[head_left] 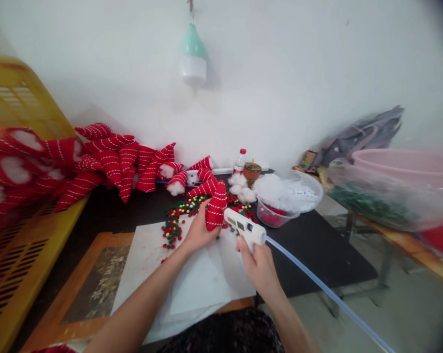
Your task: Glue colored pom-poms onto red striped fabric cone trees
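Red cone (216, 208) stood near upright, clamped in the left hand (199, 231) above the paper (195, 289); right hand (261, 268), gripped round the glue gun (256, 232), held it slanting nozzle-first at the cone's lower half, tip perhaps touching.

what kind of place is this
Probably a small craft workshop: a white glue gun in use on a black table, scattered little pompoms, and a yellow crate heaped with red stuffed cones.
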A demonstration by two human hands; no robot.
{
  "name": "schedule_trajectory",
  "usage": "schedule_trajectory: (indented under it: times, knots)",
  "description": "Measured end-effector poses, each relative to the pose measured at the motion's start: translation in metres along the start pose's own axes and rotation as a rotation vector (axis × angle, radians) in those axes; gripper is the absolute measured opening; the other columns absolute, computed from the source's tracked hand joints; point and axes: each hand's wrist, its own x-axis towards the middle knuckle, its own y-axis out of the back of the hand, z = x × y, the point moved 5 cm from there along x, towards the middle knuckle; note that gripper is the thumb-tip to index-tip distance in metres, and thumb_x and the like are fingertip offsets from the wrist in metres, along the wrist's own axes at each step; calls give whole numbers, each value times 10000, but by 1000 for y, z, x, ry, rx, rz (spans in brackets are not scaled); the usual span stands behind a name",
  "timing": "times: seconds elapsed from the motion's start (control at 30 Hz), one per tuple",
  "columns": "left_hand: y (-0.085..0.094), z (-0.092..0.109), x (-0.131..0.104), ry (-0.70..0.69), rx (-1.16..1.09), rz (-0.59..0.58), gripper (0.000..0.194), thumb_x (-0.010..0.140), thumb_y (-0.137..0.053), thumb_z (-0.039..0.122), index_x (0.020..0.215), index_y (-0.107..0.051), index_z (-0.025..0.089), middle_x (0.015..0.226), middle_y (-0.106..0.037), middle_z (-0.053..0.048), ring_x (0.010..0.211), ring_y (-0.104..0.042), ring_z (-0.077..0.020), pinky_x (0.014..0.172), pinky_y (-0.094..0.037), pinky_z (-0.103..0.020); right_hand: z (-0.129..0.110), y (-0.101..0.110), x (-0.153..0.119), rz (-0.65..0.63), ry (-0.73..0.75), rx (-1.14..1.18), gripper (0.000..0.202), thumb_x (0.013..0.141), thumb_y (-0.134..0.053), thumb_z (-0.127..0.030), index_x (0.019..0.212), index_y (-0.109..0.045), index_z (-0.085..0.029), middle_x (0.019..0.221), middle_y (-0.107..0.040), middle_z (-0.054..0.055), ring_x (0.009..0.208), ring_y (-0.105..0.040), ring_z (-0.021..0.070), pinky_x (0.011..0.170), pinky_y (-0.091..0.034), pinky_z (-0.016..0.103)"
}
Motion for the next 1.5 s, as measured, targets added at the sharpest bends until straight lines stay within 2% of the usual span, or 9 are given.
schedule_trajectory:
  times: [0.17, 0.3, 0.5, 0.6, 0.77, 0.93, 1.2, 1.5]
  knots:
    - [0, -2, 0, 16, -16, 3, 853, 760, -733, 296, 1486, -303, 175, 1393, -582, -163, 1220, -637, -335, 1006, -525, -433, 1, 0, 0, -10, -20, 23, 431, 1027, -473, -505, 813, -698, -208, 693, -715, 104, 685, -697, 258, 771, -596, 380]
    - [1, -5, 0, 29, -46, 10, 868, 768, -740, 320, 1496, -292, 171, 1392, -575, -171, 1195, -647, -325, 1000, -531, -432, 6, 0, -4, -1, -51, 56, 412, 1016, -501, -514, 889, -727, -195, 736, -714, 100, 687, -677, 245, 726, -581, 353]
    - [0, -14, 0, 41, -193, -4, 866, 794, -759, 383, 1502, -291, 213, 1430, -549, -154, 1207, -642, -308, 1040, -524, -463, 13, 6, -5, 16, -248, 256, 502, 1020, -484, -556, 942, -761, -145, 708, -688, 66, 531, -542, 161, 508, -456, 265]
    - [0, -15, -1, 65, -285, -18, 875, 800, -760, 419, 1510, -288, 225, 1471, -527, -152, 1277, -606, -313, 1081, -504, -464, 14, 9, -1, 42, -332, 330, 537, 1009, -494, -585, 865, -756, -139, 793, -724, 97, 619, -603, 179, 499, -434, 252]
    - [1, -7, -3, 70, -339, -45, 878, 804, -759, 440, 1514, -286, 237, 1529, -486, -149, 1328, -575, -318, 1113, -481, -455, 14, 8, 5, 7, -285, 359, 537, 1000, -511, -577, 752, -731, -155, 788, -737, 105, 725, -658, 217, 575, -483, 271]
    - [1, -5, -5, 69, -359, -66, 892, 803, -763, 451, 1524, -280, 243, 1532, -482, -145, 1337, -566, -321, 1116, -474, -447, 17, 5, 5, -40, -292, 350, 540, 1015, -475, -568, 727, -694, -167, 783, -741, 95, 693, -641, 203, 595, -493, 282]
    - [1, -7, -4, 51, -354, -78, 901, 797, -775, 469, 1527, -296, 247, 1547, -471, -144, 1346, -556, -333, 1128, -465, -472, 18, 5, 5, -14, -305, 364, 544, 1011, -494, -571, 688, -676, -172, 715, -716, 69, 619, -589, 174, 567, -450, 266]
    - [1, -6, -4, 71, -343, -62, 924, 804, -760, 483, 1550, -268, 248, 1479, -534, -143, 1305, -585, -339, 1084, -501, -471, 17, 5, 3, -43, -332, 366, 556, 1009, -488, -588, 697, -670, -166, 725, -702, 65, 614, -568, 168, 591, -442, 276]
